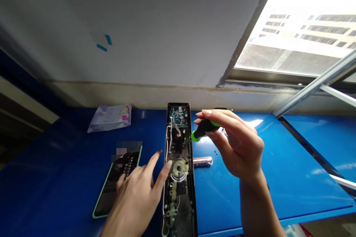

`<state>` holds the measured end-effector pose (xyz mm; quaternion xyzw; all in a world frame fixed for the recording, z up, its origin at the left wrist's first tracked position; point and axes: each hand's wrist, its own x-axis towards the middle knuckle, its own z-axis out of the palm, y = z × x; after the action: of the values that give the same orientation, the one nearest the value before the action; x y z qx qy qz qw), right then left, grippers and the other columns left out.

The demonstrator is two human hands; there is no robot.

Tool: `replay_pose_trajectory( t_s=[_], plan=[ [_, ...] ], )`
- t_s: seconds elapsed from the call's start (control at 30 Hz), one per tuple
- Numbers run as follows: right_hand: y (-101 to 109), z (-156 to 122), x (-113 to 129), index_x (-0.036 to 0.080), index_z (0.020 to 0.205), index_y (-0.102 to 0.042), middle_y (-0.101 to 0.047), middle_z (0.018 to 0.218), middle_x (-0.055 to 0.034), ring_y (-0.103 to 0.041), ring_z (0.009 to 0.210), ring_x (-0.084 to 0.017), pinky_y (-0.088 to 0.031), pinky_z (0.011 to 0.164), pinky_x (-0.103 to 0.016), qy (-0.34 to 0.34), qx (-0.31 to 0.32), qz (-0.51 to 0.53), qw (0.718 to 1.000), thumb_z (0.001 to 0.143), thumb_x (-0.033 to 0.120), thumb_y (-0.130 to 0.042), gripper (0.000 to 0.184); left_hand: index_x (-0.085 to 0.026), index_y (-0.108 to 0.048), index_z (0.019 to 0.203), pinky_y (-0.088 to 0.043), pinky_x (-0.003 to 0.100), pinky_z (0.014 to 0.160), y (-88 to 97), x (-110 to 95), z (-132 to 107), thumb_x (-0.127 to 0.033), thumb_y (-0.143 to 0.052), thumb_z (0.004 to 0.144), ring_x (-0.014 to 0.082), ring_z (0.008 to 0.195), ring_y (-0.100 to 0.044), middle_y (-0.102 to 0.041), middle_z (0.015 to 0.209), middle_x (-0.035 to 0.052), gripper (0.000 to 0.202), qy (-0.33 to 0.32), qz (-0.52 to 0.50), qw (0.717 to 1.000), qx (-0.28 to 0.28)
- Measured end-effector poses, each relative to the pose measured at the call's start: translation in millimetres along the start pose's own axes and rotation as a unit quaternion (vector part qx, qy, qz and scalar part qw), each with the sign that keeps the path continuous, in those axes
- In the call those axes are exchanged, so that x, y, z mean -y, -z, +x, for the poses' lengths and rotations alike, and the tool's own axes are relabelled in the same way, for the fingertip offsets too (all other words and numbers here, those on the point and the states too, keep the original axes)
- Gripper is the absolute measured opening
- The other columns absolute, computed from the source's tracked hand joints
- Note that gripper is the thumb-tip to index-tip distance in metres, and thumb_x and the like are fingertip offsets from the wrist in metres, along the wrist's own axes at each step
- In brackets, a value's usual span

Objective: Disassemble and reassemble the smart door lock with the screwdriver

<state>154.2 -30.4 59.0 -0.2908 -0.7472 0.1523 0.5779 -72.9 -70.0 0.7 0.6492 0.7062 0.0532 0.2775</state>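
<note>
A long black housing [190, 192] lies lengthwise on the blue table, its inside exposed. Within it I see a blue circuit board [178, 116] at the far end, white wires along the left wall and a round metal part [178, 169] midway. My right hand [239, 142] grips a black and green screwdriver [204, 129] by its handle, tilted, the shaft pointing down-left at the housing's right side; exactly where the tip rests is hard to make out. My left hand [141, 189] has its fingers spread, the thumb at the housing's left edge beside the round part.
A phone [105, 196] in a pale green case lies partly under my left hand. Behind it is a purple packet [111, 117]. Right of the housing are a shiny wrapped bar [203, 161] and a few tiny dark screws [216, 152]. A metal frame [311, 85] stands at the right.
</note>
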Motion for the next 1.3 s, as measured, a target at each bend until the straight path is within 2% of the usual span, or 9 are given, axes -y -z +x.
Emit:
replay_pose_trajectory(
  t_s=[0.43, 0.67, 0.77, 0.83, 0.97, 1.03, 1.17, 1.23, 1.3],
  plan=[
    [0, -1, 0, 0.035, 0.143, -0.066, -0.075, 0.131, -0.0034, -0.076, 0.111, -0.022, -0.069, 0.094, -0.042, -0.005, 0.009, -0.006, 1.0, 0.097, 0.005, -0.063, 0.055, -0.019, -0.059, 0.152, -0.039, 0.062, 0.121, -12.5, 4, 7, -0.073, -0.024, 0.098, 0.0382, 0.136, -0.064, -0.074, 0.136, 0.0163, 0.085, -0.027, -0.028, 0.999, 0.003],
    [0, -2, 0, 0.035, 0.144, -0.065, -0.075, 0.132, -0.0028, -0.075, 0.111, -0.021, -0.068, 0.096, -0.041, -0.006, 0.012, -0.005, 1.0, 0.097, 0.003, -0.063, 0.056, -0.016, -0.065, 0.145, -0.043, 0.058, 0.118, -15.5, 3, 11, -0.065, -0.027, 0.104, 0.038, 0.13, -0.069, -0.076, 0.132, 0.0185, 0.075, -0.057, -0.024, 0.998, -0.02],
    [1, -1, 0, 0.035, 0.144, -0.065, -0.074, 0.131, -0.0033, -0.074, 0.112, -0.021, -0.067, 0.095, -0.04, -0.006, 0.014, 0.0, 1.0, 0.098, 0.003, -0.062, 0.056, -0.015, -0.066, 0.143, -0.043, 0.062, 0.118, -14.5, 1, 17, -0.065, -0.029, 0.103, 0.04, 0.131, -0.067, -0.075, 0.134, 0.0194, 0.074, -0.052, -0.023, 0.998, -0.013],
    [1, 0, 0, 0.035, 0.143, -0.066, -0.073, 0.127, -0.0036, -0.074, 0.109, -0.019, -0.066, 0.091, -0.037, -0.001, 0.015, -0.004, 1.0, 0.098, 0.005, -0.065, 0.054, -0.018, -0.069, 0.139, -0.038, 0.066, 0.121, -14.2, 2, 23, -0.064, -0.03, 0.103, 0.0403, 0.13, -0.068, -0.076, 0.132, 0.0176, 0.07, -0.064, -0.036, 0.997, -0.028],
    [0, 2, 0, 0.035, 0.136, -0.071, -0.066, 0.108, -0.0022, -0.068, 0.091, -0.014, -0.061, 0.075, -0.03, 0.02, -0.011, -0.05, 0.998, 0.094, 0.017, -0.077, 0.046, -0.021, -0.073, 0.132, -0.013, 0.067, 0.132, -15.1, 7, 33, -0.069, -0.035, 0.1, 0.0374, 0.124, -0.072, -0.08, 0.126, 0.0131, 0.069, -0.125, -0.077, 0.983, -0.112],
    [0, 0, 0, 0.034, 0.14, -0.069, -0.062, 0.109, -0.0034, -0.066, 0.092, -0.015, -0.061, 0.076, -0.031, 0.006, -0.004, -0.044, 0.999, 0.099, 0.02, -0.071, 0.043, -0.022, -0.073, 0.134, -0.011, 0.071, 0.13, -15.3, 10, 32, -0.073, -0.037, 0.097, 0.0388, 0.123, -0.073, -0.08, 0.125, 0.0129, 0.073, -0.115, -0.09, 0.981, -0.131],
    [1, -3, 1, 0.032, 0.152, -0.057, -0.064, 0.139, -0.009, -0.069, 0.116, -0.021, -0.064, 0.089, -0.038, -0.025, 0.032, 0.003, 0.999, 0.106, 0.012, -0.048, 0.051, -0.026, -0.073, 0.135, -0.021, 0.082, 0.121, -14.2, 14, 23, -0.077, -0.037, 0.094, 0.0438, 0.127, -0.07, -0.079, 0.127, 0.0127, 0.075, -0.069, -0.083, 0.987, -0.123],
    [0, -2, 1, 0.033, 0.153, -0.055, -0.067, 0.142, -0.0074, -0.069, 0.12, -0.021, -0.065, 0.092, -0.038, -0.016, 0.038, -0.001, 0.999, 0.105, 0.009, -0.05, 0.054, -0.025, -0.076, 0.13, -0.039, 0.073, 0.118, -13.6, 16, 22, -0.075, -0.037, 0.096, 0.042, 0.126, -0.071, -0.08, 0.125, 0.0131, 0.073, -0.075, -0.088, 0.985, -0.132],
    [0, 0, 0, 0.034, 0.151, -0.057, -0.072, 0.133, -0.0055, -0.072, 0.115, -0.02, -0.065, 0.091, -0.036, 0.005, 0.028, -0.016, 0.999, 0.102, 0.008, -0.058, 0.056, -0.023, -0.079, 0.125, -0.054, 0.059, 0.111, -13.3, 17, 23, -0.072, -0.038, 0.098, 0.0381, 0.119, -0.075, -0.082, 0.12, 0.0127, 0.069, -0.091, -0.101, 0.98, -0.147]
  ],
)
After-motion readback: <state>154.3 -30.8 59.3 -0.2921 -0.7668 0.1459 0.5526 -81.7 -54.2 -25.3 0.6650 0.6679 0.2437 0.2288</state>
